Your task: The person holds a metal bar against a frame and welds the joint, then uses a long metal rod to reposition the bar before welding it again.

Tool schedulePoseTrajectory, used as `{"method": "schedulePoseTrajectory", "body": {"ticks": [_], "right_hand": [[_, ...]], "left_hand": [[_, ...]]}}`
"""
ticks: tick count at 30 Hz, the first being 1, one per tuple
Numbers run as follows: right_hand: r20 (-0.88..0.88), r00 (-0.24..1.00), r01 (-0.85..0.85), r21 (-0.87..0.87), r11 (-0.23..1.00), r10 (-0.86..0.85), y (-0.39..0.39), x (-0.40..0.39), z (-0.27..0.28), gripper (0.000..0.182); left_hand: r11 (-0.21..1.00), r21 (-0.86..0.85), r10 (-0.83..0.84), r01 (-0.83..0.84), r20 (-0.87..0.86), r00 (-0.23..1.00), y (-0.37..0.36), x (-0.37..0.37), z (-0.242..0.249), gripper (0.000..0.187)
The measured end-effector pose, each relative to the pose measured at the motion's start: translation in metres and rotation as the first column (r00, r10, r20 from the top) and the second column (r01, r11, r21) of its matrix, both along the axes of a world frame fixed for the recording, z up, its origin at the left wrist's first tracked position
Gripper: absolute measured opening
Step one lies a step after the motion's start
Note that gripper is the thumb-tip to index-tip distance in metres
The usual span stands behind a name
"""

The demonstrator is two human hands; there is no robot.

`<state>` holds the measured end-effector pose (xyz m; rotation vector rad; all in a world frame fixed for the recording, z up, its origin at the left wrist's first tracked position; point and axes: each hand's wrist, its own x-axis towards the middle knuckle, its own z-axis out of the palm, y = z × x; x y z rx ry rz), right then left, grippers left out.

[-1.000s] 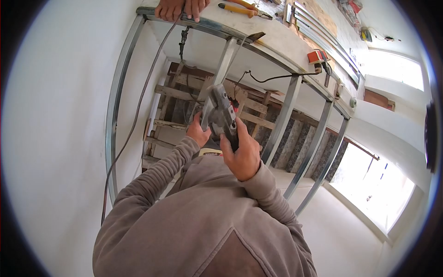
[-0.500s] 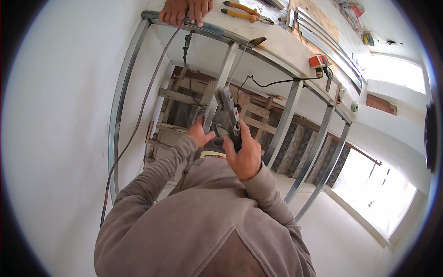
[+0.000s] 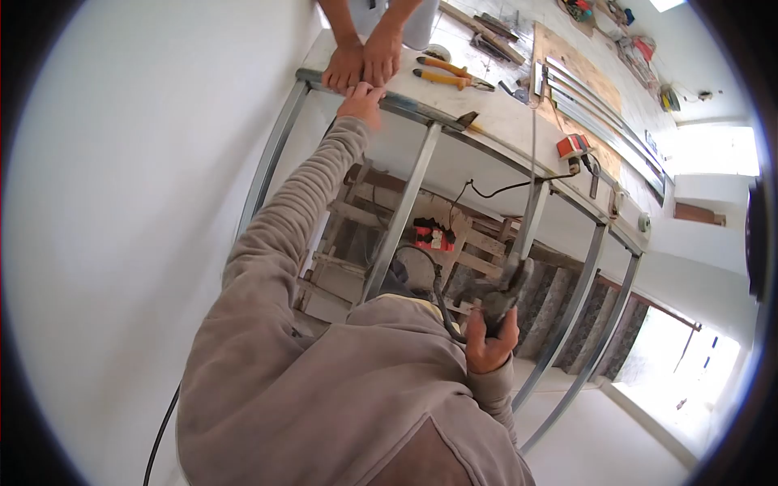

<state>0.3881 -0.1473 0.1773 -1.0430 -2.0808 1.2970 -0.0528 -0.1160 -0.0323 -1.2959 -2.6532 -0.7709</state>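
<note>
My left hand (image 3: 362, 105) is stretched up to the far left end of the metal frame (image 3: 409, 108), its fingers closed over the edge right beside a co-worker's hands (image 3: 365, 63). A dark electrode holder (image 3: 504, 298) is gripped in my right hand (image 3: 492, 344), lower down in front of the frame's uprights. From its jaws a long thin rod (image 3: 532, 154) points upward, passing in front of the frame's top rail. The holder looks slightly blurred.
Orange-handled pliers (image 3: 443, 73) lie on the pale surface behind the rail. A red magnet-like block (image 3: 573, 147) sits farther right, near metal strips (image 3: 604, 117). Below are wooden pallets (image 3: 478, 263), another red object (image 3: 433, 235) and cables. A white wall (image 3: 121, 202) stands left.
My left hand has moved from the upright up to the frame's top end. My right hand has moved right and down with the holder. The view has shifted, showing more of the co-worker's arms.
</note>
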Motion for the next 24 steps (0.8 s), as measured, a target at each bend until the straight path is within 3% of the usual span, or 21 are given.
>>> {"method": "schedulePoseTrajectory", "body": {"ticks": [4, 6, 10, 13, 18, 24], "right_hand": [[-0.106, 0.965, 0.231, -0.100, 0.968, -0.241, 0.001, 0.030, -0.018, 0.017], [-0.143, 0.938, 0.285, -0.198, 0.938, -0.316, 0.001, 0.029, -0.010, 0.012], [-0.152, 0.923, 0.320, -0.204, 0.925, -0.353, 0.000, 0.028, -0.010, 0.010], [-0.171, 0.905, 0.342, -0.254, 0.905, -0.390, -0.003, 0.032, -0.010, 0.013], [-0.175, 0.901, 0.343, -0.276, 0.898, -0.397, -0.007, 0.034, -0.007, 0.013], [-0.147, 0.905, 0.367, -0.211, 0.906, -0.400, -0.011, 0.040, -0.013, 0.012]], "left_hand": [[0.942, -0.299, -0.215, 0.155, -0.181, 0.960, 0.008, -0.013, 0.009, 0.043], [0.928, -0.324, -0.286, 0.185, -0.299, 0.911, 0.014, -0.017, 0.014, 0.037], [0.893, -0.408, -0.386, 0.190, -0.477, 0.789, 0.031, -0.030, 0.005, 0.023], [0.865, -0.434, -0.465, 0.251, -0.507, 0.726, 0.037, -0.041, 0.001, 0.017], [0.714, -0.656, -0.580, 0.244, -0.360, 0.731, 0.049, -0.044, 0.025, 0.022], [0.579, -0.774, -0.582, 0.255, -0.173, 0.795, 0.062, -0.045, 0.034, 0.029]]}}
